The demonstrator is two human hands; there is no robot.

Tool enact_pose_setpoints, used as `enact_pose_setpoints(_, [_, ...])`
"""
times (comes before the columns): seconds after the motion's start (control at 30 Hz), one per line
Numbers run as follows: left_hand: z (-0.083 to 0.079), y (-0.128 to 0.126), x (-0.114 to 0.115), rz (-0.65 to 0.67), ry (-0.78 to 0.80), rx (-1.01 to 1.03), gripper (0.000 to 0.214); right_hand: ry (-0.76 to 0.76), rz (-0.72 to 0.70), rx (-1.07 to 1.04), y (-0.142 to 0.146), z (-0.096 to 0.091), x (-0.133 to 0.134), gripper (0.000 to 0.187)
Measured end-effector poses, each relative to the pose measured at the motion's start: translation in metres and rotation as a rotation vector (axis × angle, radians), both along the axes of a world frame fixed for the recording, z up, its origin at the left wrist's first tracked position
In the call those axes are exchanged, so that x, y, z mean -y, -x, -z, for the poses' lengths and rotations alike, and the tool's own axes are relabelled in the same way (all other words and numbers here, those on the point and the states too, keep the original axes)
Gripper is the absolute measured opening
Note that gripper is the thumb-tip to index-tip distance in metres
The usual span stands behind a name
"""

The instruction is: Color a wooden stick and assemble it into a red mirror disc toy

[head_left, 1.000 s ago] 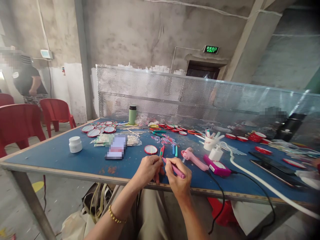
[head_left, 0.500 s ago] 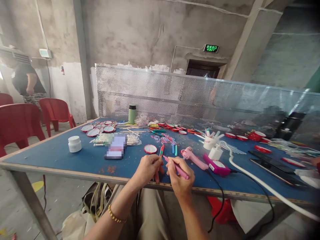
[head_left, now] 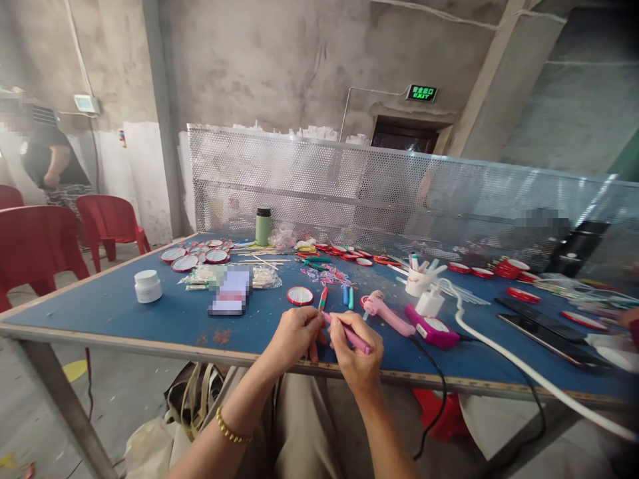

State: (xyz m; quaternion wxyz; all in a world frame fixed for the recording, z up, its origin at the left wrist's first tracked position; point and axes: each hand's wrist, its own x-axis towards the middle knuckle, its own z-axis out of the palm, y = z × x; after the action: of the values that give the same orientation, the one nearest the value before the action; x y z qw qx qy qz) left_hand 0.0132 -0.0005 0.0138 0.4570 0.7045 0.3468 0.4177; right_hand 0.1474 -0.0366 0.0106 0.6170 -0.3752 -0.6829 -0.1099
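Note:
Near the table's front edge, my left hand (head_left: 295, 334) pinches a thin stick (head_left: 323, 297) with a red tip and a green band, held upright. My right hand (head_left: 358, 349) is closed around a pink pen (head_left: 357, 341), held as for writing. Its tip points left and meets or nearly meets the stick just above my left fingertips; contact is too small to tell. Just behind the hands lies a round red-rimmed disc (head_left: 299, 295). Blue and green pens (head_left: 348, 297) rest to the right of the stick.
To the right are a pink hot-tool-like handheld device (head_left: 387, 315), a purple box (head_left: 430, 327), a cup of pens (head_left: 419, 282), a white cable (head_left: 479, 332) and dark phones (head_left: 549, 339). Leftward stand a blurred-screen phone (head_left: 230, 291), a white jar (head_left: 148, 287) and a green bottle (head_left: 263, 227).
My right hand and the pink pen have shifted slightly left, the pen's rear end most. My left hand keeps its hold on the stick. The whole view has moved a little.

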Motion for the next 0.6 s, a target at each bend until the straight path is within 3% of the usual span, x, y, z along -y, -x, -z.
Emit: enact_pose_setpoints(0.6, [-0.0002,-0.0002,0.0004,-0.002,0.003,-0.001,0.035,-0.03,-0.005,0.024,0.0006,-0.0017,-0.0021,0.017])
